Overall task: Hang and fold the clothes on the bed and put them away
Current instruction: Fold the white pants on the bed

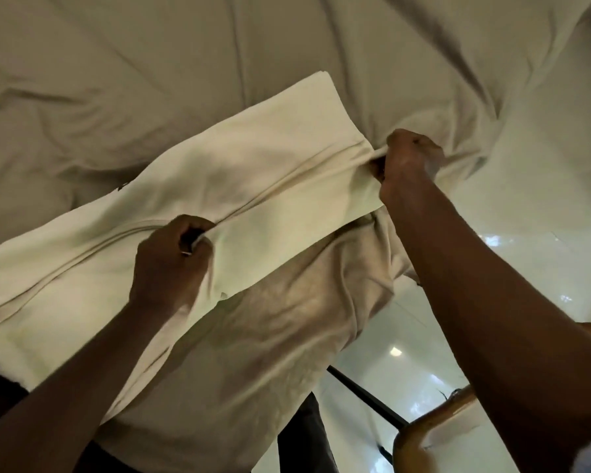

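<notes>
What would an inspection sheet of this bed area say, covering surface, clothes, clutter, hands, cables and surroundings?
Surface: bed, covered in a wrinkled beige sheet.
Job's things: cream garment, pulled taut over the bed's edge, its lower part hanging.
Clutter: curved brown wooden object, possibly a hanger.
Grippers: left hand grips a fold of the garment; right hand grips its end.
Cables: nothing seen.
Surroundings: glossy pale floor; black rod.

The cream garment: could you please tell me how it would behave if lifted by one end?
Probably floppy: the cream garment bunches and creases where the left hand and right hand grip it. Likely light, as its lower part drapes loosely. Probably not slippery; the fabric looks matte.
</notes>
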{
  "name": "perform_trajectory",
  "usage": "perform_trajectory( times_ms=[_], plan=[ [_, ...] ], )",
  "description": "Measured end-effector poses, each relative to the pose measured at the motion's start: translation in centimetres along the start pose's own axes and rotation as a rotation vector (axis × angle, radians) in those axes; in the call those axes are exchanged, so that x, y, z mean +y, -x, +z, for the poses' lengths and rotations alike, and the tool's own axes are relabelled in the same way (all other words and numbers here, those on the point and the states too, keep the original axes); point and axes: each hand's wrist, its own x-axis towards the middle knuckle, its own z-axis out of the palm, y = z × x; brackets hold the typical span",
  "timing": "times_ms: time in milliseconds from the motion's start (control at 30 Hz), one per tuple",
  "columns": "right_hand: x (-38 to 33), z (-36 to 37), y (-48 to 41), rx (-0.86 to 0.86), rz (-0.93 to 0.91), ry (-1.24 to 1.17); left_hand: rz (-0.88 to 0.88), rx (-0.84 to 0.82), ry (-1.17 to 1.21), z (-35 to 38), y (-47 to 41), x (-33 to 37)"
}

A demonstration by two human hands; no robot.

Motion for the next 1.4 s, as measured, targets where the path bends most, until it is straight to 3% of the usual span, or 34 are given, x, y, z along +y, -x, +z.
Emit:
perform_trajectory(
  times_ms=[167,233,300,400,533,667,767,833,967,1133,1233,1300,1400],
  plan=[
    [1.0,4.3,-0.4,-0.174,-0.177,0.162,-0.104,-0.003,-0.004,-0.2,-3.6,-1.4],
    [2.5,4.2,0.3,-0.220,-0.420,0.407,-0.112,0.030,0.046,-0.1,-3.6,-1.6],
    [4.3,3.1,1.8,-0.271,-0.784,0.611,-0.112,0.071,0.119,0.0,-3.0,-1.9],
    [7.6,1.7,5.5,-0.453,-1.145,0.668,-0.119,0.164,0.181,-0.1,-0.7,-2.6],
    [12.0,0.1,12.8,-0.905,-1.148,0.859,0.001,0.166,-0.021,-2.3,5.2,-4.6],
    [13.9,1.6,17.3,-1.167,-1.132,1.120,0.124,-0.146,-0.528,-4.9,11.7,-8.7],
    [13.7,4.7,18.2,-1.143,-1.113,1.272,0.098,-0.418,-0.799,-6.2,14.6,-12.3],
    [13.4,6.4,18.0,-1.083,-1.102,1.352,0.103,-0.468,-0.843,-7.3,15.5,-14.0],
    [12.0,8.7,17.5,-1.015,-1.079,1.352,0.120,-0.360,-0.702,-10.2,15.0,-14.3],
    [11.9,10.0,17.0,-0.793,-1.044,1.103,0.161,-0.118,-0.420,-13.6,13.6,-15.1],
    [12.8,10.0,17.0,-0.650,-0.944,1.005,0.167,-0.158,-0.308,-14.9,12.5,-16.5],
    [13.9,9.9,17.4,-0.623,-0.903,0.966,0.184,-0.239,-0.373,-15.6,12.0,-17.9],
    [15.4,9.6,18.3,-0.617,-0.908,0.904,0.165,-0.226,-0.383,-16.0,12.1,-19.0]
  ],
)
